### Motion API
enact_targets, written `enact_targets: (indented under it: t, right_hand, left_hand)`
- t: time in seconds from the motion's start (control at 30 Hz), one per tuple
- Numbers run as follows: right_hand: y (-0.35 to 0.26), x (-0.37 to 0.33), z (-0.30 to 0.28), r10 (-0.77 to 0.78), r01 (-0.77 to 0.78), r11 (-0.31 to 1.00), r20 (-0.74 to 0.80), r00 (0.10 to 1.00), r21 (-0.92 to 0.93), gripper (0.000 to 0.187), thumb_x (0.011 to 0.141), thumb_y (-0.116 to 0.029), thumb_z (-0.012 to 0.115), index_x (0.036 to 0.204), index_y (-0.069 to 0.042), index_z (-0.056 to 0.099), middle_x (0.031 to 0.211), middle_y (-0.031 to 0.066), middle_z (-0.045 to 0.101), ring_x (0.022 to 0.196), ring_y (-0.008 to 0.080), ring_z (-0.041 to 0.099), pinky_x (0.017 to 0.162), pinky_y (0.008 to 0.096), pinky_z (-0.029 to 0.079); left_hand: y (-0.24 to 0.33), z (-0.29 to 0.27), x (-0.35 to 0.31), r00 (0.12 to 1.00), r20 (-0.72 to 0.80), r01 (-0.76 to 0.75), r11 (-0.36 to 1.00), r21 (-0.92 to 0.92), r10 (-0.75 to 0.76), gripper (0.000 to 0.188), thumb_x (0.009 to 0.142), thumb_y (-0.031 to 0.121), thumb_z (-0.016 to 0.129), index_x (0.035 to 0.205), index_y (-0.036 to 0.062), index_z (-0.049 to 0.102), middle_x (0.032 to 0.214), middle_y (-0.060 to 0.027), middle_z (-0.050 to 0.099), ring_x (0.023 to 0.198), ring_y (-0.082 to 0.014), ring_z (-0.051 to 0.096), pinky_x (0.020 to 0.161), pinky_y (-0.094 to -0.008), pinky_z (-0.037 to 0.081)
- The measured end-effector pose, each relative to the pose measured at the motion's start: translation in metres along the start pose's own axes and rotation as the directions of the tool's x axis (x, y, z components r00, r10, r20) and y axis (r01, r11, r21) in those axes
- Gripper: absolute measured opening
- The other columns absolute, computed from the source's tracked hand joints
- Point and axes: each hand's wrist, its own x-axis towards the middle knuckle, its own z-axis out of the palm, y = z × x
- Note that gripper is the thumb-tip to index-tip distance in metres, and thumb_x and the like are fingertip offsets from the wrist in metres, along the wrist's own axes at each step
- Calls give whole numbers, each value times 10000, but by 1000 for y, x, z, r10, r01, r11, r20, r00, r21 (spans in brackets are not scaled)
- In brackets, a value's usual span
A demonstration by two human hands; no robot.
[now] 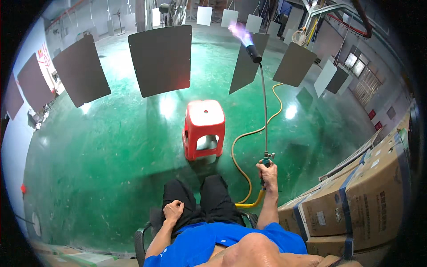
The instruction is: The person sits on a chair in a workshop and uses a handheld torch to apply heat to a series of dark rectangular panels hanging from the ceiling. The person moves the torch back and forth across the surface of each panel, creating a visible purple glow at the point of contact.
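Held upright in my right hand (267,173) is a long gas torch (265,107), my fingers wrapped round its handle just below the valve. A bluish-purple flame (240,33) comes from the black nozzle (254,54) at its far end. A yellow hose (240,167) runs from the handle's bottom and curves away over the floor. My left hand (173,210) rests on my left thigh with its fingers curled; whether anything is inside them is hidden. Behind the nozzle hangs a dark flat panel (243,71), and another panel (295,65) hangs to its right.
A red plastic stool (205,118) stands on the green floor (111,147) ahead of my knees. Several flat panels, such as a large dark one (162,60), hang in a curved row. Cardboard boxes (327,209) are stacked close on my right. I sit in a chair with armrests (140,240).
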Motion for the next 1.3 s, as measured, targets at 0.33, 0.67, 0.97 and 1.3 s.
enact_targets:
  t: [0.33, 0.67, 0.97, 1.3]
  right_hand:
    - [10, 8, -6, 94, -98, 994, 74, 993, 53, 178, 767, -54, 724, 907, -51, 614, 581, -20, 519, 413, 82, 458, 382, 244, 356]
    - [17, 1, -8, 215, -218, 976, 143, 966, 7, 158, 762, -59, 719, 883, -57, 618, 602, -21, 514, 445, 92, 467, 406, 256, 363]
    - [30, 21, 2, 303, -302, 952, 280, 911, -49, 112, 779, -81, 704, 837, -67, 608, 597, -24, 503, 452, 93, 466, 422, 260, 368]
    - [50, 40, -2, 402, -401, 913, 310, 861, -71, 85, 797, -85, 683, 812, -78, 600, 611, -20, 497, 467, 92, 463, 435, 263, 367]
  left_hand:
    - [-1, -2, -1, 999, -26, 27, 1000, -15, -27, 218, 799, 321, 698, 849, 111, 729, 717, -109, 696, 702, -310, 687, 669, -416, 536]
    - [-5, -115, -14, 989, -135, -77, 993, -89, 65, 233, 769, 168, 706, 946, 17, 695, 821, -156, 690, 721, -273, 675, 681, -365, 526]
    - [-92, -175, -109, 925, -53, 381, 915, 132, -377, 656, 668, 361, 820, 1196, 35, 608, 967, -174, 656, 927, -323, 631, 837, -411, 505]
    - [-18, -170, -106, 833, -105, 540, 757, 366, -543, 589, 685, 316, 817, 1176, 54, 623, 1038, -164, 683, 1011, -333, 640, 860, -443, 511]
